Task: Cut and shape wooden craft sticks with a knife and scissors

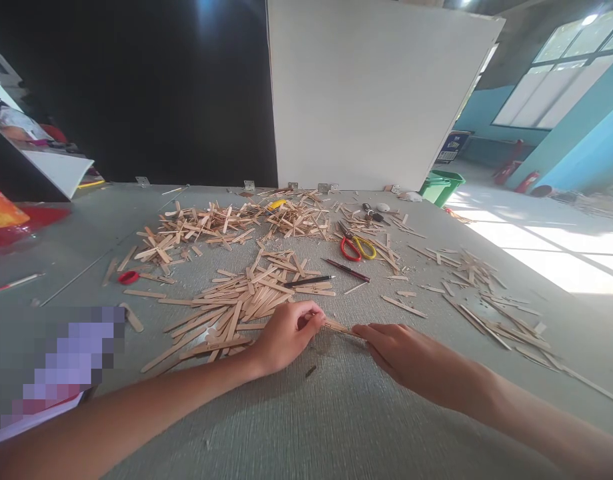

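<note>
Between my two hands a wooden craft stick [342, 328] is held just above the grey table, low in the middle of the head view. My left hand [290, 333] pinches its left end between thumb and curled fingers. The right end is in my right hand [393, 347], whose fingers are closed over it from above. Dark marks show on the stick's visible part. Left of and behind my left hand spreads a heap of similar craft sticks [251, 293]. A black pen [309, 281] rests on that heap, and a dark red pen [346, 269] lies to its right.
Scissors [357, 247] with red and yellow handles lie beyond the pens. More stick piles [201, 223] line the back, and thin split pieces [506, 327] lie at right. A red tape ring [129, 277] is at left. Black and white panels [366, 93] stand behind. Someone sits far left.
</note>
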Action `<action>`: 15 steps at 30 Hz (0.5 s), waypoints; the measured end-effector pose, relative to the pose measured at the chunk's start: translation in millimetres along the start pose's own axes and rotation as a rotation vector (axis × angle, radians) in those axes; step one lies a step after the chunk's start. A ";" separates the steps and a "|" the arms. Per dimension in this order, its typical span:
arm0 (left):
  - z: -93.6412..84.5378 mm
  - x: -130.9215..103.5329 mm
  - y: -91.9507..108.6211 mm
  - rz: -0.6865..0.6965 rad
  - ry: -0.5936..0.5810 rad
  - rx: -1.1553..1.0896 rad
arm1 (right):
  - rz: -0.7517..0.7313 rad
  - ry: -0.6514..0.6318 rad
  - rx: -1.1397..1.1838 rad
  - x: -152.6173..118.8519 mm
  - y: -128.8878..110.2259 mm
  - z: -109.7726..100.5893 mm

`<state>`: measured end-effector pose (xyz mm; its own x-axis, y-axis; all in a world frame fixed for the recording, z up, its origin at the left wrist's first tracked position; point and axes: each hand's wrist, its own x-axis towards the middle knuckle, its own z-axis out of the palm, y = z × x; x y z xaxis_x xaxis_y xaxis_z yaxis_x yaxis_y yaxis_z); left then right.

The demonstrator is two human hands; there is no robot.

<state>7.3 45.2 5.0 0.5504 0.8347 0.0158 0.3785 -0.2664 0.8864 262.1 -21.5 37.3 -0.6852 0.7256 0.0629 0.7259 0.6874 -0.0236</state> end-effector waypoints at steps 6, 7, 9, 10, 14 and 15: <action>-4.8 -1.2 12.8 -0.072 -0.196 0.034 | 0.088 -0.068 -0.034 0.8 0.9 1.9; -5.4 -1.2 14.1 -0.089 -0.225 0.041 | 0.072 -0.054 -0.078 0.9 1.0 4.4; -7.4 -0.2 15.1 -0.110 -0.265 0.056 | 0.040 -0.030 -0.159 1.6 1.5 9.6; -8.8 0.8 14.8 -0.115 -0.276 0.062 | 0.031 -0.019 -0.192 2.2 2.1 11.9; -17.7 5.6 10.4 -0.125 -0.351 0.052 | 0.009 0.025 -0.292 4.8 5.8 16.9; -20.0 6.6 9.3 -0.126 -0.374 0.044 | 0.005 0.034 -0.307 5.2 6.8 17.2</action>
<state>-0.4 57.8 22.6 0.7277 0.6313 -0.2681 0.4869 -0.2003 0.8502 262.4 -12.6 20.3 -0.6830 0.7239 0.0970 0.7169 0.6390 0.2787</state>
